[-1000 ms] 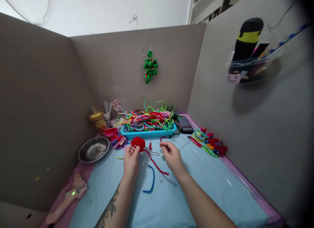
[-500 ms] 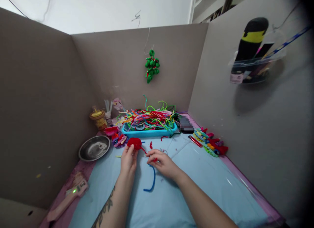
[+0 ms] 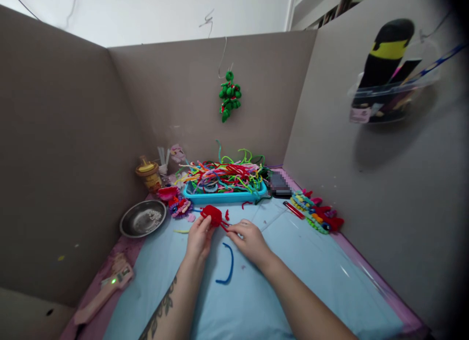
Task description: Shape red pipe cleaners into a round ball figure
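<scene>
My left hand (image 3: 200, 235) pinches a fuzzy red pipe-cleaner ball (image 3: 211, 214) just above the light blue mat (image 3: 278, 281). My right hand (image 3: 249, 238) is closed on the red pipe-cleaner strand (image 3: 224, 225) that trails from the ball, its fingertips close to the ball. A curved blue pipe cleaner (image 3: 227, 265) lies on the mat between my wrists. A small red scrap (image 3: 226, 214) sits just beyond the ball.
A blue tray (image 3: 225, 197) heaped with coloured pipe cleaners stands at the back. Left are a metal bowl (image 3: 142, 219), a yellow-capped bottle (image 3: 147, 173) and a pink glue gun (image 3: 104, 291). Finished colourful pieces (image 3: 317, 214) lie right. Cardboard walls enclose three sides; a green ornament (image 3: 229, 95) hangs behind.
My right hand has moved left from near the scissors, taken hold of the red strand and drawn close to the ball. The loose red tail no longer lies across the mat.
</scene>
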### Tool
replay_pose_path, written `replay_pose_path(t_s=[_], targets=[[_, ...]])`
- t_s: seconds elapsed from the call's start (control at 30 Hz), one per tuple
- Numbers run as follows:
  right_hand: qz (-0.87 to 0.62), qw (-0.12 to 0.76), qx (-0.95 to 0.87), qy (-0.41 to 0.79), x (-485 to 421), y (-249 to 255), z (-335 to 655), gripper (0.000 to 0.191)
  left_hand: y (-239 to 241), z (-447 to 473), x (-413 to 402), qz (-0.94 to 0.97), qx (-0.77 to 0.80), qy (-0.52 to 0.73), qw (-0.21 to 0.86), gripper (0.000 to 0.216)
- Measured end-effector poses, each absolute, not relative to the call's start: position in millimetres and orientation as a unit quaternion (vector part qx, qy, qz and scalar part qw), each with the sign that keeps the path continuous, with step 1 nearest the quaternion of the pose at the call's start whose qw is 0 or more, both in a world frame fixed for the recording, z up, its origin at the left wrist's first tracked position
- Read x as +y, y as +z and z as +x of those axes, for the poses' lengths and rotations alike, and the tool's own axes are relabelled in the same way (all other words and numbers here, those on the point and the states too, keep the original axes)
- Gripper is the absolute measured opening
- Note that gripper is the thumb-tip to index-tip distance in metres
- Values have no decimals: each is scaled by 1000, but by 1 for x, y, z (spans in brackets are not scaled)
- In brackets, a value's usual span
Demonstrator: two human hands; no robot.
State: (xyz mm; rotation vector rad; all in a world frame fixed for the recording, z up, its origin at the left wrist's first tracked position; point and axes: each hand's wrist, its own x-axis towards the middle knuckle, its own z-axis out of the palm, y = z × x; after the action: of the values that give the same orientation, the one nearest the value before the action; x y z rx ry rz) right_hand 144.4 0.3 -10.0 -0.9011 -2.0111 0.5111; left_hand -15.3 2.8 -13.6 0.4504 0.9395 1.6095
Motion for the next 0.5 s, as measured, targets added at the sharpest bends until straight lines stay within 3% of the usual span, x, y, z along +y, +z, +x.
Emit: replay_pose_path(t_s=[0.5], targets=[[-420, 340, -833, 119, -2, -10, 141, 15, -14, -2, -5, 245, 402, 656, 591, 31]])
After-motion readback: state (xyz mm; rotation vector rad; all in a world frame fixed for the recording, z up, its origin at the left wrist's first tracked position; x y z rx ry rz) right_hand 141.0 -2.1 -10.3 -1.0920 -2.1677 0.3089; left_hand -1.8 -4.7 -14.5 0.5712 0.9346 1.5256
